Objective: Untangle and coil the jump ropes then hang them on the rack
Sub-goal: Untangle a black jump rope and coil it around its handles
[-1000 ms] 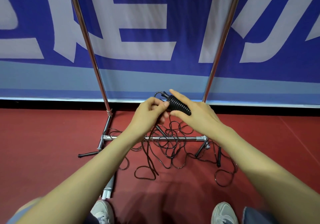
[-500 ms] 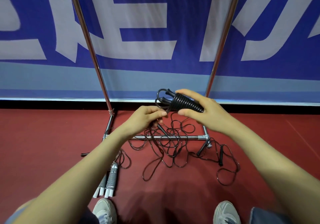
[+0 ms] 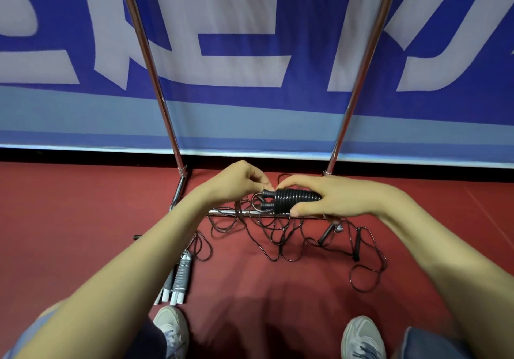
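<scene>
Rope coil (image 3: 297,199), held at 12 o'clock of the floor tangle (image 3: 275,230), is wrapped in the right hand (image 3: 336,198) while the left hand (image 3: 236,182) pinches its tail, which might slip and unwind everything.

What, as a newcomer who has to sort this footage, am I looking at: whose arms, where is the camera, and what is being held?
There is no machine here. One camera, worn on a person's head, looks down at their bare arms and shoes. The right hand grips a black jump rope already wound in tight turns around its handles. The left hand has its fingers curled at the bundle's end and seems to pinch the cord there. On the red floor lie loose black ropes in a tangle and, nearer the left foot, a wound grey rope. The shiny poles belong to the rack.
</scene>
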The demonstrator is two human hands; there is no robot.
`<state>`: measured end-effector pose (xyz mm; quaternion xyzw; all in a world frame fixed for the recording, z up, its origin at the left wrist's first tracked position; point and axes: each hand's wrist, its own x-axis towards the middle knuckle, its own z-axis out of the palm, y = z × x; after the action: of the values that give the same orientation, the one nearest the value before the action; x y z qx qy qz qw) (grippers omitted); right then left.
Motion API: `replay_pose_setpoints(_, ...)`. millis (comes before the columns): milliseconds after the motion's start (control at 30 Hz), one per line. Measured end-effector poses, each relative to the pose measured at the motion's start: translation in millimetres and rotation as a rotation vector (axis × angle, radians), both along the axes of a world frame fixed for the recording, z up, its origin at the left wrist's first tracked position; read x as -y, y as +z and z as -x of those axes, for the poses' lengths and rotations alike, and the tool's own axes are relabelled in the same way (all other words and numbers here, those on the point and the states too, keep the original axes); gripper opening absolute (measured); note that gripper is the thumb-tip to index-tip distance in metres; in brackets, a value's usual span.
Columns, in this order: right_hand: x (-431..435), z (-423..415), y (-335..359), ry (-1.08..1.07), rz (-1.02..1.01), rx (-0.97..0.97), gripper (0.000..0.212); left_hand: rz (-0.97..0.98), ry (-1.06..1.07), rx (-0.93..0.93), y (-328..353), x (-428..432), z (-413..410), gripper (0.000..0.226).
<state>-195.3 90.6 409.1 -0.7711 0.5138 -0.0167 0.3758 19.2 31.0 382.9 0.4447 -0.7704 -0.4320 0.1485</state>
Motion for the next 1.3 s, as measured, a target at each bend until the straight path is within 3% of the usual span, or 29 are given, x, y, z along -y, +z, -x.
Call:
replay_pose_setpoints(100, -1, -6, -7, 0.042, -0.044, -0.131, 0.04, -0.082, -0.079, 0.054, 2, -4, 3, 0.013)
replay_pose_setpoints(200, 2, -12, -14, -0.018, -0.012, -0.227, 0.046, 0.097, 0.009, 0.155, 2, -11, 12, 0.015)
replay_pose_setpoints(300, 7, -7, -14, -0.137, 0.153, -0.219, 0.061, 0.296, 0.171, 0.057, 4, -19, 21, 0.017)
replay_pose_setpoints(367, 9, -1, -12, -0.214, 0.239, -0.153, 0.061, 0.297, 0.204, -0.056, 6, -24, 24, 0.02)
replay_pose_setpoints(467, 8, 3, -11, -0.247, 0.368, -0.175, 0.063, 0.158, 0.231, -0.255, 4, -30, 27, 0.023)
replay_pose_setpoints(533, 8, 3, -13, -0.27, 0.479, -0.208, 0.062, -0.062, 0.328, -0.489, 4, -29, 27, 0.025)
replay_pose_setpoints(600, 10, 5, -18, -0.297, 0.589, -0.205, 0.061, -0.244, 0.395, -0.593, 6, -26, 24, 0.02)
replay_pose_setpoints(833, 12, 7, -14, -0.398, 0.593, -0.093, 0.06, -0.354, 0.27, -0.574, 8, -23, 21, 0.024)
replay_pose_setpoints(967, 11, 5, -9, -0.468, 0.537, 0.104, 0.059, -0.487, 0.171, -0.594, 10, -22, 14, 0.025)
replay_pose_setpoints(1100, 6, 7, -6, -0.435, 0.435, 0.275, 0.064, -0.385, 0.095, -0.525, 9, -24, 13, 0.022)
replay_pose_setpoints(1300, 5, 6, -5, -0.199, 0.471, 0.098, 0.064, -0.253, -0.058, -0.39, 13, -26, 13, 0.025)
